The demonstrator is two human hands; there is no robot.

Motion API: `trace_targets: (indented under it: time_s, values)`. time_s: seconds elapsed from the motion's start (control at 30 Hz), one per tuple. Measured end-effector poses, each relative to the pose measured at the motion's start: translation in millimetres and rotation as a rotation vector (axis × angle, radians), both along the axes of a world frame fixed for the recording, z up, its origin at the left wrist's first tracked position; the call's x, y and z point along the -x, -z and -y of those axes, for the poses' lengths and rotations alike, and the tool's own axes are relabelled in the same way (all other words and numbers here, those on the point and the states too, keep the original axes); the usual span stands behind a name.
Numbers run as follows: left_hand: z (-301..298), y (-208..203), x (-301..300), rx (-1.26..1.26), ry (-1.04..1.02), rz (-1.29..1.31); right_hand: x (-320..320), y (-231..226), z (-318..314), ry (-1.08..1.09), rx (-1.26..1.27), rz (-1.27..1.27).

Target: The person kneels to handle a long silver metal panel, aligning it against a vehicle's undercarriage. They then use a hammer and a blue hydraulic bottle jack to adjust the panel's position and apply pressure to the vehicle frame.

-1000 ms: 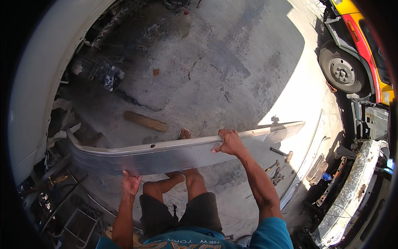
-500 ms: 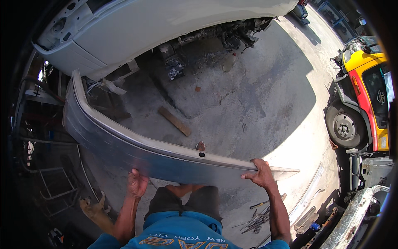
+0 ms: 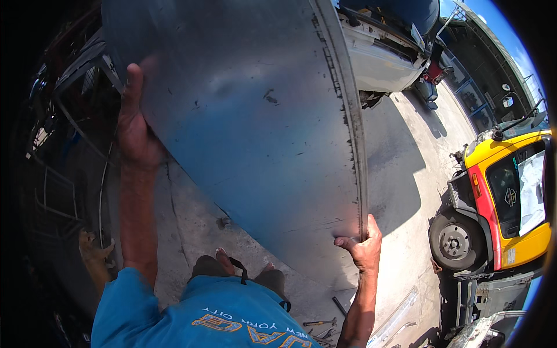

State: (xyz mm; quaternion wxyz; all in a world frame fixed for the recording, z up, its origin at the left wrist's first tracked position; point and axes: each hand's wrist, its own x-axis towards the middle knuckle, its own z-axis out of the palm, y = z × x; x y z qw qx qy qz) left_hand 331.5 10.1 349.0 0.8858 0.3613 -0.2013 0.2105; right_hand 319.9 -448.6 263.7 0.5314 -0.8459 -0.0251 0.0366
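Note:
A large bare-metal vehicle body panel (image 3: 261, 127) is held up in front of me, tilted so that its broad shiny face fills the middle of the view. Its surface mirrors blue and shows dark scuffs, and a folded rim runs down its right side. My left hand (image 3: 136, 130) grips the panel's left edge, thumb pointing up; its fingers are partly hidden by the metal. At the lower right corner, my right hand (image 3: 362, 246) is closed around the rim, thumb on the near face. The panel's top end runs out of view.
A pale vehicle body (image 3: 383, 66) stands beyond the panel. On the right is a yellow and red truck cab (image 3: 507, 191) with its front wheel (image 3: 455, 240). A dog (image 3: 96, 258) is at the left near metal frames (image 3: 58, 194). A hammer (image 3: 319, 322) and other tools lie on the concrete floor.
The panel has been lifted and turned from lying crosswise to standing steeply before me, hiding much of the floor. My left hand has risen and moved left along with it; the view has shifted too.

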Motion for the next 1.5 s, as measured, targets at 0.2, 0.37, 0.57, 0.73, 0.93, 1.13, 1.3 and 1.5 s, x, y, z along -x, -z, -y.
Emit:
trace_targets:
  time_s: [0.2,0.37,0.57,0.73,0.93,1.13,1.3,1.5]
  values:
    - [150,-143,-73,-0.363,-0.103,0.309,25,-83,139,0.166,-0.12,0.212]
    - [256,-234,-100,-0.578,-0.031,0.4,33,-122,237,0.206,-0.046,0.262]
    - [413,-3,-133,-0.585,0.479,0.178,41,-82,303,0.306,-0.176,0.283]
    - [542,244,-40,-1.019,0.853,-0.034,20,48,295,0.521,-0.258,0.031]
    - [615,227,17,-0.509,0.975,-0.15,40,160,294,0.689,-0.292,-0.181]
    - [626,253,21,-0.548,0.706,-0.234,35,200,269,0.689,-0.291,-0.271]
    - [593,220,5,-0.646,0.631,-0.163,18,216,241,0.649,-0.3,-0.301]
    - [533,175,-21,-0.706,0.241,-0.202,-21,202,179,0.492,-0.279,-0.264]
